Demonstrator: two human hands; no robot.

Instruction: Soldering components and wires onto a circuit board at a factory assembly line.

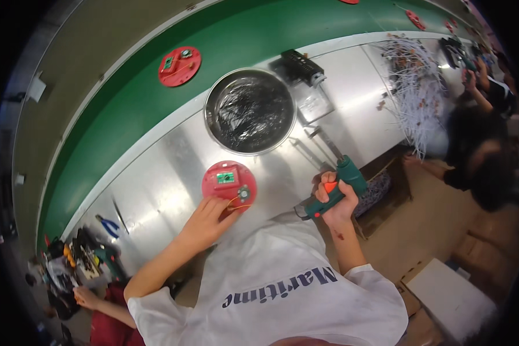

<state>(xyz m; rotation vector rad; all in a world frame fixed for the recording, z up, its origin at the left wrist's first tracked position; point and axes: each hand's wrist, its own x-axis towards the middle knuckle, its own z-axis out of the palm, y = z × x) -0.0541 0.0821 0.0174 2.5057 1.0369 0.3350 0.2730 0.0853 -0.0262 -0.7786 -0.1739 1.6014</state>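
My left hand [209,220] is closed at the near edge of a round red disc [212,194], its fingertips on the disc by a thin orange wire. The disc carries a small green circuit board [226,178] in a raised red frame and a round metallic part [244,194]. My right hand [337,202] is wrapped round the grip of a green pistol-grip power tool [350,175] with an orange trigger. The tool's long metal front points away from me over the steel table. What my left fingertips pinch underneath is partly hidden.
Beyond the disc stands a steel bowl [206,118] of dark, thin strands. A black box-like device [301,68] is right of it. Another red disc [179,67] lies on the green belt [121,109]. White wires [415,86] heap at right; blue-handled pliers [108,226] lie left. Co-workers sit on both sides.
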